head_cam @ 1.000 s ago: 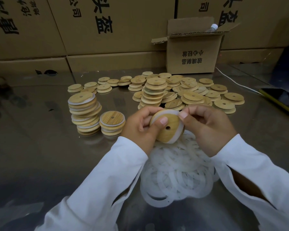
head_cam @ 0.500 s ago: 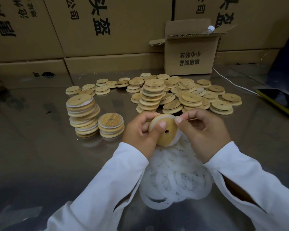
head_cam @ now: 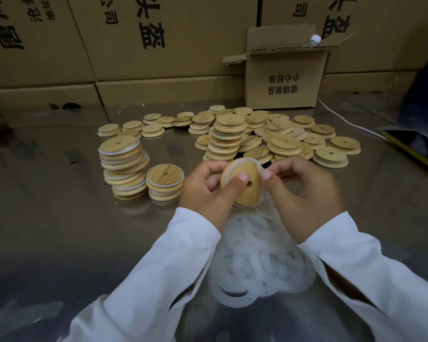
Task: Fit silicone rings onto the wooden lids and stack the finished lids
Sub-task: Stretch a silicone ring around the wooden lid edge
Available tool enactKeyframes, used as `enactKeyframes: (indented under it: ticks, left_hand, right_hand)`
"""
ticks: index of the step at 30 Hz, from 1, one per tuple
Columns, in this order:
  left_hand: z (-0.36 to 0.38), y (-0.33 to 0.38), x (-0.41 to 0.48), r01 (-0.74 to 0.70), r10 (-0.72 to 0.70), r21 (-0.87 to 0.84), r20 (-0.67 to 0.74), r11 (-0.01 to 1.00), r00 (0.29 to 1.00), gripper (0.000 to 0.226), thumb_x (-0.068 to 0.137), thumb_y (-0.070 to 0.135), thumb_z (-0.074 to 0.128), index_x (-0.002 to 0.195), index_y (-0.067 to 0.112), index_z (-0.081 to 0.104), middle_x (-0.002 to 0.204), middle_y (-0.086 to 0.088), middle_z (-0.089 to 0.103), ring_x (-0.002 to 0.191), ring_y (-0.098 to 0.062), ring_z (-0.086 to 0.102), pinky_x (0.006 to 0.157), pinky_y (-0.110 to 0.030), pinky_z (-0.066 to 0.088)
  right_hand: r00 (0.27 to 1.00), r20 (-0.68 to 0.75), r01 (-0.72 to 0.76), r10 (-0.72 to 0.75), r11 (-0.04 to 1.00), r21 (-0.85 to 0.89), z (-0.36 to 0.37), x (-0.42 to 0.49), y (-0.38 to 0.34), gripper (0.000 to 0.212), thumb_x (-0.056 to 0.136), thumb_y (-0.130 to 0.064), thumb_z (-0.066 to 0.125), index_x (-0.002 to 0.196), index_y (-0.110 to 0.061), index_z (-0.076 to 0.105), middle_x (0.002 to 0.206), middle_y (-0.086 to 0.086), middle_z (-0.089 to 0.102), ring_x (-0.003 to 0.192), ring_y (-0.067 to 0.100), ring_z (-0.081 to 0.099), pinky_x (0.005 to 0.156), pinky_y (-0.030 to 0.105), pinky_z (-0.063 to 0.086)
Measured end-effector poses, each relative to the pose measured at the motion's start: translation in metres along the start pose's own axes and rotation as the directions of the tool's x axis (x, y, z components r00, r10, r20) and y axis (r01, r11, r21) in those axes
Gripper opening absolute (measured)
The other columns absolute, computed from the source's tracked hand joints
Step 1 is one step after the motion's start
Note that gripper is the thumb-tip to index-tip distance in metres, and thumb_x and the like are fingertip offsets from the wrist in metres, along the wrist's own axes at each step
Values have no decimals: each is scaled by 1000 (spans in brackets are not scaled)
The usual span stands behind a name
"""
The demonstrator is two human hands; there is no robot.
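Nearest, just below the held lid, a loose pile of silicone rings (head_cam: 260,265) lies on the bench (head_cam: 59,218). They are thin, translucent and overlapping, and look soft, floppy and light, likely to cling and lift in a clump. Above the pile, the left hand (head_cam: 203,191) grips the wooden lid (head_cam: 241,191) on edge, thumb laid across its face beside the small hole and fingers curled behind. The right hand (head_cam: 304,196) pinches the silicone ring (head_cam: 257,164) at the lid's upper right rim, where it looks partly seated. The lid seems stiff, light and smooth, best held by face and back so the rim stays free. The ring probably needs stretching bit by bit round the edge, and it may snap off the far side if pulled too hard. Left of the held lid stand a tall leaning stack of ringed lids (head_cam: 124,166) and a short stack (head_cam: 164,183) touching it. Beyond the held lid spreads a heap of bare lids (head_cam: 282,141), and farther back an open carton (head_cam: 284,80).
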State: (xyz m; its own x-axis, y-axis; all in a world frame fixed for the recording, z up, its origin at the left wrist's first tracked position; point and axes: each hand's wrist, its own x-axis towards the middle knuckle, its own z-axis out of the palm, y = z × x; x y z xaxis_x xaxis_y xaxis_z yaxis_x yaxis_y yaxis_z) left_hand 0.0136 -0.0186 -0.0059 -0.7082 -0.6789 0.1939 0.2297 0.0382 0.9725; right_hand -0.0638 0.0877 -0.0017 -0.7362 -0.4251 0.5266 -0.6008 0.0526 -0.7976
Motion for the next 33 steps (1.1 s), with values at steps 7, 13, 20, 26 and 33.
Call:
enactKeyframes:
  ticks: [7,13,20,26,33]
  left_hand:
    - [-1,-2,-2,-40,37,85,34,996,999,11,79,10,68,90,12,65,67,4,71,64,-5,66,63,-19,54]
    - [0,2,-3,-72,64,148,60,986,996,11,78,12,68,86,15,62,74,1,70,67,-8,66,66,-25,55]
    - [-3,6,-1,-90,83,166,51,982,995,11,78,12,69,85,18,63,76,1,71,69,-11,66,65,-30,55]
    - [-5,1,0,-55,57,185,-5,981,998,12,79,14,68,88,18,62,81,-3,71,73,-15,67,64,-31,56]
    - [-5,1,1,-19,30,118,-86,993,996,12,78,17,70,86,19,61,76,1,72,70,-12,68,64,-28,56]
  right_hand:
    - [985,168,-33,37,999,-28,-5,7,-1,17,82,-17,60,68,-27,57,78,-6,60,78,9,56,73,19,44]
    - [971,207,-118,120,993,-21,-12,14,1,16,85,-16,57,69,-20,59,70,-4,60,67,9,53,63,16,42]
    - [971,187,-144,147,989,-28,-9,18,4,14,87,-16,55,75,-17,60,68,-6,59,63,4,51,53,5,37]
    - [979,175,-117,104,991,66,-5,12,6,15,84,-13,60,71,-21,61,70,-8,61,67,5,54,62,7,41]
    - [997,77,-16,16,1000,-9,4,2,7,17,75,-30,67,91,-26,61,82,-18,62,78,-5,58,68,3,42]
